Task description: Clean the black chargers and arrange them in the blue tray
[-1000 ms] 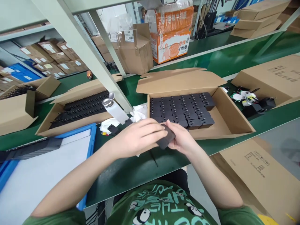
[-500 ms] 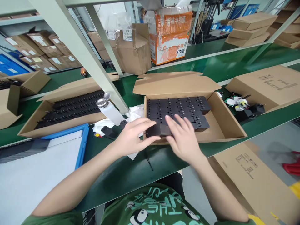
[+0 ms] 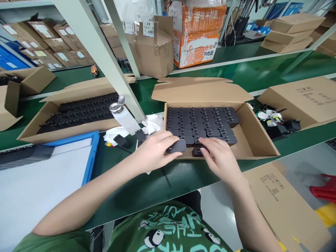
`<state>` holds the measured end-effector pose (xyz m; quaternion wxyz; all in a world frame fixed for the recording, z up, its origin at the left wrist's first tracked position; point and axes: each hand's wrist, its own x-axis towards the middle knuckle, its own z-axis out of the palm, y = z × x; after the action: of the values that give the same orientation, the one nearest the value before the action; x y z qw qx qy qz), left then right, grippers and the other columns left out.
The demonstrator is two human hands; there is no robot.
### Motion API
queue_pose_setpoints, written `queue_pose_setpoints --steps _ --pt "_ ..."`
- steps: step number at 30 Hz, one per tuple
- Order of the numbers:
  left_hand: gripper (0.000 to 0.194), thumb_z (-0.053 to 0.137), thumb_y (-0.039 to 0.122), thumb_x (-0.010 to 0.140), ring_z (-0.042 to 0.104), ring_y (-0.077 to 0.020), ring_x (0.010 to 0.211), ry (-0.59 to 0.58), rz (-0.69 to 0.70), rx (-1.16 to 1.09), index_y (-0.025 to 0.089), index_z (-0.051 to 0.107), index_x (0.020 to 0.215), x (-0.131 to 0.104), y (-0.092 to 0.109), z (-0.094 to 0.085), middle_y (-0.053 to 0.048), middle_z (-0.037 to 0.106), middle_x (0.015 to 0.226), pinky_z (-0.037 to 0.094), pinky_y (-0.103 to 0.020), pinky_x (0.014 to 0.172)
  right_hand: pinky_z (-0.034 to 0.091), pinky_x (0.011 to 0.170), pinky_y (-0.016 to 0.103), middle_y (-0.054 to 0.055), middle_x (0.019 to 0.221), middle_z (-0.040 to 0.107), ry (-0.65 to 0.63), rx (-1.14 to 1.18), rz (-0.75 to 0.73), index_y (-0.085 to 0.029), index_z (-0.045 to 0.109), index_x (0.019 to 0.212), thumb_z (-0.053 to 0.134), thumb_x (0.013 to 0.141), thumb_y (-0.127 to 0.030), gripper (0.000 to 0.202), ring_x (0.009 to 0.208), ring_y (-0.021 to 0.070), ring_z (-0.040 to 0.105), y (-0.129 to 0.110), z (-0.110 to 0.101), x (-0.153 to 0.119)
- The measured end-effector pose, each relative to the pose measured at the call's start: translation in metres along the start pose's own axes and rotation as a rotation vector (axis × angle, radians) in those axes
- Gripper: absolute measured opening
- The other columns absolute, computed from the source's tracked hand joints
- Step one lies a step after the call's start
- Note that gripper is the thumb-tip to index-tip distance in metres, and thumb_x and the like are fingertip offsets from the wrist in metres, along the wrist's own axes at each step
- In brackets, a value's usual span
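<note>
My left hand (image 3: 154,148) is closed around a black power adapter (image 3: 177,146), its smooth face turned up, over the front left of an open cardboard box (image 3: 263,141). Inside that box, black adapters (image 3: 201,122) with metal pins upward sit in tight rows. My right hand (image 3: 223,157) pinches another black adapter (image 3: 196,152) at the box's front edge, thumb and fingers on its right end. Left of the box are a white pump bottle (image 3: 126,120), crumpled white tissue (image 3: 153,123) and loose black adapters (image 3: 123,141).
A second box of adapters (image 3: 78,110) stands to the left, behind a blue-rimmed tray (image 3: 92,157). A slanted pale post (image 3: 105,52) rises between the boxes. A closed carton (image 3: 304,98) and small loose parts (image 3: 270,117) are at the right.
My right hand has moved right, off the adapter in my left hand, onto another adapter at the box's front. The left-hand adapter has turned slightly. The camera view has shifted a little.
</note>
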<state>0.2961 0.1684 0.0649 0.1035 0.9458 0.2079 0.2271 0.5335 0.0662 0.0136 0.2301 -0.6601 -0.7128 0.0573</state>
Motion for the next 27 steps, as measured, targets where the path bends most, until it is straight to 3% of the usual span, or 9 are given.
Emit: queue_pose_setpoints --steps 3,6,10,14,17,20,24,27 --pt "0.03 0.063 0.035 0.091 0.066 -0.0246 0.09 -0.119 -0.038 0.015 0.011 0.067 0.109 0.007 -0.005 0.011 -0.013 0.069 0.097 0.058 -0.038 0.082 0.053 0.087 0.043 0.013 0.113 0.072 -0.035 -0.013 0.175 -0.014 0.066 0.117 0.033 0.102 -0.037 0.043 0.103 0.0286 0.067 0.009 -0.01 -0.001" --pt "0.029 0.065 0.034 0.089 0.067 -0.0245 0.089 -0.23 -0.076 0.028 0.012 0.069 0.108 0.013 -0.011 0.026 -0.012 0.068 0.097 0.058 -0.037 0.08 0.052 0.066 0.036 0.011 0.094 0.075 -0.192 -0.012 0.275 -0.016 0.067 0.107 0.042 0.098 -0.036 0.033 0.08 0.026 0.07 0.011 -0.015 0.004" --pt "0.015 0.063 0.021 0.087 0.066 -0.0255 0.087 -0.333 -0.097 0.078 0.012 0.072 0.095 0.012 -0.016 0.037 -0.01 0.064 0.093 0.058 -0.038 0.078 0.044 0.057 0.03 0.006 0.08 0.074 -0.376 0.012 0.288 -0.021 0.066 0.099 0.052 0.094 -0.037 0.022 0.074 0.0243 0.069 0.01 -0.019 0.019" --pt "0.016 0.066 0.014 0.082 0.063 -0.0273 0.092 -0.313 -0.089 0.127 0.011 0.071 0.097 0.011 -0.016 0.035 -0.011 0.063 0.098 0.056 -0.039 0.08 0.042 0.057 0.028 0.002 0.073 0.071 -0.455 0.046 0.29 -0.023 0.062 0.092 0.06 0.091 -0.034 0.011 0.073 0.0227 0.068 0.002 -0.016 0.036" --pt "0.013 0.063 0.013 0.085 0.062 -0.029 0.092 -0.236 -0.1 0.178 0.01 0.069 0.096 0.007 -0.014 0.023 -0.012 0.063 0.098 0.055 -0.042 0.08 0.044 0.061 0.029 0.005 0.078 0.072 -0.43 0.04 0.311 -0.022 0.059 0.089 0.062 0.089 -0.029 0.008 0.073 0.0228 0.067 -0.012 -0.004 0.044" --pt "0.015 0.053 0.015 0.092 0.062 -0.0294 0.091 -0.125 -0.139 0.238 0.011 0.067 0.096 -0.01 -0.012 0.001 -0.013 0.065 0.096 0.054 -0.044 0.08 0.043 0.06 0.029 0.007 0.079 0.07 -0.368 0.015 0.326 -0.02 0.054 0.104 0.055 0.094 -0.026 0.012 0.071 0.0233 0.066 -0.026 0.007 0.041" --pt "0.015 0.056 0.021 0.093 0.063 -0.0269 0.092 0.086 -0.247 0.305 0.016 0.064 0.105 -0.062 -0.003 -0.04 -0.01 0.066 0.1 0.052 -0.041 0.082 0.041 0.055 0.03 0.006 0.075 0.067 -0.321 -0.036 0.312 -0.02 0.047 0.111 0.056 0.095 -0.043 0.029 0.066 0.0246 0.065 -0.035 0.007 0.034" --pt "0.016 0.062 0.025 0.091 0.065 -0.0237 0.088 0.239 -0.409 0.327 0.022 0.063 0.107 -0.112 0.01 -0.066 -0.006 0.066 0.099 0.05 -0.037 0.082 0.045 0.062 0.033 0.01 0.089 0.066 -0.292 -0.09 0.234 -0.021 0.051 0.101 0.067 0.086 -0.052 0.038 0.081 0.0292 0.064 -0.039 0.007 0.045"
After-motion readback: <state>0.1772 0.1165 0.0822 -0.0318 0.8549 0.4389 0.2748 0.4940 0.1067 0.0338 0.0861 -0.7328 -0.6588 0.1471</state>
